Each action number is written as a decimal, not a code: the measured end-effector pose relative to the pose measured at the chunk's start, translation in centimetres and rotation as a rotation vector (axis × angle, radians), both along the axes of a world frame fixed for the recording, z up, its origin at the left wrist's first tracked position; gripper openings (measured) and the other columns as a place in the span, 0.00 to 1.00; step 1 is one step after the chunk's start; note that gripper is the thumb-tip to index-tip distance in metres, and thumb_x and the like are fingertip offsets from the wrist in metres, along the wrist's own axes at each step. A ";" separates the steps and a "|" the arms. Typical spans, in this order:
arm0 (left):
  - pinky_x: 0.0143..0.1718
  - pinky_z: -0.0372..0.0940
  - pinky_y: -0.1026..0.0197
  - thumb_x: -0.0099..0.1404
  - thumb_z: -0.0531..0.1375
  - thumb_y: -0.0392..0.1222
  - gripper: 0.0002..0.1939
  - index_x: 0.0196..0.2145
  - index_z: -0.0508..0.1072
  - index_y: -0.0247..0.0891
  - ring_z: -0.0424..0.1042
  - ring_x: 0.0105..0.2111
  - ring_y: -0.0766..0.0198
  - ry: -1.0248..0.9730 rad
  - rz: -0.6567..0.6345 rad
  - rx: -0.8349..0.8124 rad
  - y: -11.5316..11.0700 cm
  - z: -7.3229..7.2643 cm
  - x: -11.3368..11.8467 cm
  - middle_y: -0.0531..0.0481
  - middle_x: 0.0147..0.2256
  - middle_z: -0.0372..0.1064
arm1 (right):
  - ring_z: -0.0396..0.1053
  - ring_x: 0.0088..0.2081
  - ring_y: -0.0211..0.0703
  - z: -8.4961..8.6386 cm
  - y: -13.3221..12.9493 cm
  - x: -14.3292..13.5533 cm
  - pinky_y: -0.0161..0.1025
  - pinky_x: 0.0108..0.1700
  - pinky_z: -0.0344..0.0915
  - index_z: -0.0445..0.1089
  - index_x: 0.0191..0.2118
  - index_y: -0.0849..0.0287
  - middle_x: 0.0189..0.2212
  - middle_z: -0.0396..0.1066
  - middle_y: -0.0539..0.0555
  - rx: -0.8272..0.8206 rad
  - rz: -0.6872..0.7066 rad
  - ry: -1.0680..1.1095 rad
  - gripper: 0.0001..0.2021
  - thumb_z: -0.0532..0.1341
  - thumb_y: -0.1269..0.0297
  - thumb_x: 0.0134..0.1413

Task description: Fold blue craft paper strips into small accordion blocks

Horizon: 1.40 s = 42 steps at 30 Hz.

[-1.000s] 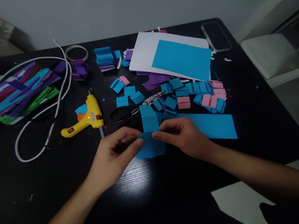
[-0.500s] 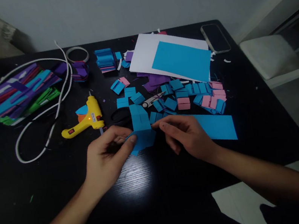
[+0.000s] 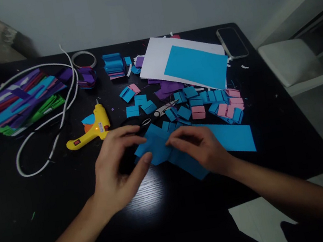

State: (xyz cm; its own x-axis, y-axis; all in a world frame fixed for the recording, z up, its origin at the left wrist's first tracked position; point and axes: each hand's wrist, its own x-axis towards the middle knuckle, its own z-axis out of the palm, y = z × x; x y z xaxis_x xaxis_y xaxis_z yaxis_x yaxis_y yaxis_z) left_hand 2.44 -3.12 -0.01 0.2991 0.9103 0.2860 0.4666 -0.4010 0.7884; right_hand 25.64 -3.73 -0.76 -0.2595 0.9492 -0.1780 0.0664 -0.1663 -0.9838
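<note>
A folded piece of blue paper [image 3: 157, 148] is pinched between the thumb and fingers of my right hand [image 3: 201, 145]; part of it runs below that hand toward the table's front. On its other side my left hand [image 3: 122, 164] is open, thumb and fingers apart around the paper's left edge. Just beyond the paper lies a pair of scissors [image 3: 160, 112] with dark handles. Small folded blue papers [image 3: 184, 113] and pink ones [image 3: 198, 112] are spread behind my right hand. A flat blue paper strip [image 3: 237, 137] lies partly under that hand.
A yellow glue gun [image 3: 99, 121] lies left of centre, its light glowing orange. White cable [image 3: 19, 161] loops around bundled coloured strips [image 3: 29, 97]. A white sheet [image 3: 151, 60] with a blue sheet [image 3: 197, 65] and a phone [image 3: 232, 42] lie at the back.
The blue paper has turned, its long part swinging from pointing away to pointing lower right. My left fingers have opened off it, and my right fingers have closed on it.
</note>
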 end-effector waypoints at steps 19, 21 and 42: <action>0.28 0.62 0.66 0.69 0.64 0.42 0.06 0.43 0.77 0.40 0.66 0.26 0.67 -0.172 -0.144 -0.616 0.7 -0.2 0.0 0.57 0.25 0.66 | 0.79 0.34 0.42 -0.6 -0.3 -0.2 0.38 0.38 0.75 0.78 0.39 0.57 0.33 0.80 0.51 -0.018 0.089 -0.041 0.08 0.72 0.61 0.56; 0.28 0.62 0.66 0.70 0.63 0.40 0.05 0.42 0.78 0.40 0.67 0.26 0.67 -0.180 -0.153 -0.582 0.7 -0.1 0.1 0.56 0.26 0.67 | 0.79 0.34 0.41 -0.7 -0.2 -0.2 0.38 0.38 0.75 0.78 0.39 0.57 0.33 0.80 0.51 -0.033 0.088 -0.006 0.07 0.73 0.63 0.55; 0.29 0.64 0.65 0.67 0.63 0.40 0.12 0.49 0.75 0.41 0.70 0.30 0.64 -0.052 -0.239 -0.568 0.6 0.2 -0.2 0.54 0.31 0.70 | 0.76 0.33 0.41 -0.4 0.6 0.0 0.37 0.36 0.70 0.81 0.35 0.58 0.30 0.81 0.51 -0.293 0.223 -0.014 0.13 0.73 0.53 0.55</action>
State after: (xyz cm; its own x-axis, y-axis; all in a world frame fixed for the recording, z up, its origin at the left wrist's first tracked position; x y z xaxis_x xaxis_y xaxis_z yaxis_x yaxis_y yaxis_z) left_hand 2.27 -2.54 0.21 0.5121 0.8343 -0.2042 0.3711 -0.0005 0.9286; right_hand 25.63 -3.15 -1.13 -0.4502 0.7776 -0.4390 0.1456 -0.4211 -0.8953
